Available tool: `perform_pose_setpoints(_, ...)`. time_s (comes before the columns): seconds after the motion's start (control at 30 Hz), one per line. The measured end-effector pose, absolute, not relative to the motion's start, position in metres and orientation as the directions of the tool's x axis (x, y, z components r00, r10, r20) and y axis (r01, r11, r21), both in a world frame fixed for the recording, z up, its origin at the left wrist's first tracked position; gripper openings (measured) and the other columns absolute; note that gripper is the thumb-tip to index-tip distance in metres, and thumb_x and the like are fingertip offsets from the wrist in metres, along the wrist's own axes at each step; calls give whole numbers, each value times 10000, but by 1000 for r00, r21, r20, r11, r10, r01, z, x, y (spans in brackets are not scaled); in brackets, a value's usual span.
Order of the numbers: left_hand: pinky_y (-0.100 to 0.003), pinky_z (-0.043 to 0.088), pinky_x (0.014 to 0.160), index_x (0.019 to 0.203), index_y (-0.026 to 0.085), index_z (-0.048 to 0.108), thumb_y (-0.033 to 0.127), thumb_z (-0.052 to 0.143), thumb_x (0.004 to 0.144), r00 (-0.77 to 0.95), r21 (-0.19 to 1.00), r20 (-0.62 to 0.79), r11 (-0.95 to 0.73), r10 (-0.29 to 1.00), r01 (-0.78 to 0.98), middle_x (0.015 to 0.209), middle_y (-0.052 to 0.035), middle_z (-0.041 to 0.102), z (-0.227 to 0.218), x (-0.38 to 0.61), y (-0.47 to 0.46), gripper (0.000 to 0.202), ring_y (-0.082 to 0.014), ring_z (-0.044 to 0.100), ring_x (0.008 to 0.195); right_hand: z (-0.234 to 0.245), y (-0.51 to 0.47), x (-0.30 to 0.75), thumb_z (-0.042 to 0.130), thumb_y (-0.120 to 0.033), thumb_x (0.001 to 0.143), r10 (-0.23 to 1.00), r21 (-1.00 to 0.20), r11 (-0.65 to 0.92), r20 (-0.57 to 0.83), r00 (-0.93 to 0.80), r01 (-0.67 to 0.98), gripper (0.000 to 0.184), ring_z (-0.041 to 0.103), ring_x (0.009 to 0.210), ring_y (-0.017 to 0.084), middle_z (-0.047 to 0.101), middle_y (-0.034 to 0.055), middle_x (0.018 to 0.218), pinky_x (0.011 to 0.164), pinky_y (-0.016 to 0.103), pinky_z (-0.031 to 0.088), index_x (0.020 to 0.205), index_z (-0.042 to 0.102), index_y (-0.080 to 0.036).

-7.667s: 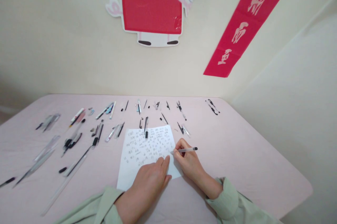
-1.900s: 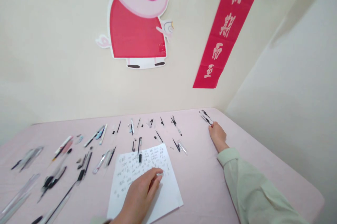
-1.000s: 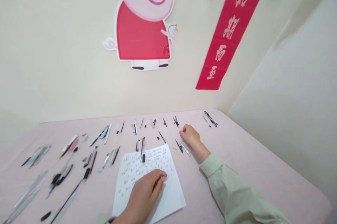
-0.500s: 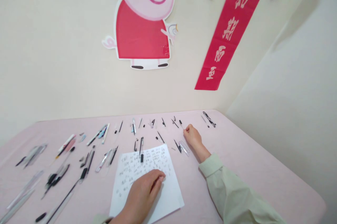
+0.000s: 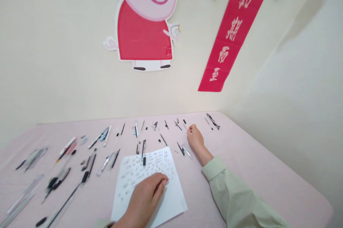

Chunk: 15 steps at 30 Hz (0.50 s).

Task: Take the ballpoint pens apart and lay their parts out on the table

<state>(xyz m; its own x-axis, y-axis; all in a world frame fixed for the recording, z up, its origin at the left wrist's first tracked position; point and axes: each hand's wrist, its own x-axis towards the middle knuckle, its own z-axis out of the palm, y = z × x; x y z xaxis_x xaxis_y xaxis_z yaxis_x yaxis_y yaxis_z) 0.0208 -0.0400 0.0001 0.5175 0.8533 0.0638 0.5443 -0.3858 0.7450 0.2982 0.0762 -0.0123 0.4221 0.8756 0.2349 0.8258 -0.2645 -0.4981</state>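
Note:
My right hand is over the far right part of the table, its fingers pinched on a clear pen barrel with a black end pointing away from me. Just below that hand lie several clear tubes and a slim black refill. My left hand rests on a sheet of paper covered in handwriting. Its fingers are curled and closed, with nothing seen between thumb and forefinger; the palm is hidden. At the top of the sheet lies a black pen part.
Pen parts, caps and refills lie in small groups across the pink tabletop. Long clear barrels are at the near left. A black pen sits at the far right. Behind the table is a wall with a pig cutout and a red banner.
My right hand has shifted slightly away from me, and the black end of the pen barrel has moved a little with it. My left hand stays on the paper.

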Motion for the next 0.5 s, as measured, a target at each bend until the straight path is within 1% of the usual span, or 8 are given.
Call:
perform_pose_setpoints(0.07,-264,467,772,927,268,649,352,376,913,517,740,67,-390,853,548,943,-7,711,-1,21,-40,286,-181,649,870,-11,76,297,371,-161,881,875,-523,-212,274,398,825,306,575,784,186,631,61,886,659,254,351,1169,472,-172)
perform_pose_setpoints(0.1,-263,466,774,930,269,648,350,374,914,518,739,68,-392,853,549,946,-6,710,-1,20,-40,286,-180,649,871,-11,76,296,354,-144,882,879,-527,-176,296,374,832,327,576,808,186,625,61,910,681,253,361,1188,464,-181)
perform_pose_setpoints(0.13,-263,465,775,933,269,647,350,371,917,519,738,68,-394,852,548,948,-5,710,-1,20,-40,288,-179,648,872,-11,76,296,340,-131,885,886,-521,-143,313,344,842,328,574,834,183,616,60,938,700,250,366,1176,477,-195)
perform_pose_setpoints(0.2,-264,462,779,938,267,643,351,361,922,527,738,66,-397,847,546,955,-8,708,-1,21,-40,295,-181,646,882,-11,77,294,334,-121,890,901,-487,-109,320,293,867,294,567,856,172,591,55,975,713,238,367,1079,540,-215)
perform_pose_setpoints(0.27,-267,459,784,939,265,639,353,350,927,532,737,62,-398,844,546,960,-11,706,0,21,-40,303,-183,642,890,-12,78,291,351,-137,899,916,-425,-128,296,272,896,256,563,813,159,567,53,983,683,231,357,988,579,-215)
perform_pose_setpoints(0.3,-269,457,786,940,264,637,352,346,929,534,737,58,-397,843,547,962,-12,705,1,21,-40,304,-183,640,893,-12,79,290,358,-151,904,920,-387,-146,285,269,910,247,559,781,153,558,54,990,660,233,350,975,585,-215)
perform_pose_setpoints(0.4,-272,451,791,942,264,630,346,344,930,537,734,41,-389,843,556,966,-7,702,3,21,-40,298,-181,637,896,-13,83,285,406,-211,901,925,-279,-198,264,274,940,199,549,718,152,541,60,1018,591,248,319,990,585,-213)
perform_pose_setpoints(0.5,-273,447,789,943,265,625,340,345,931,534,731,18,-376,845,570,967,1,700,5,21,-42,290,-178,636,899,-14,86,281,467,-268,873,925,-230,-226,255,283,947,166,553,711,172,539,63,1004,542,262,284,985,575,-211)
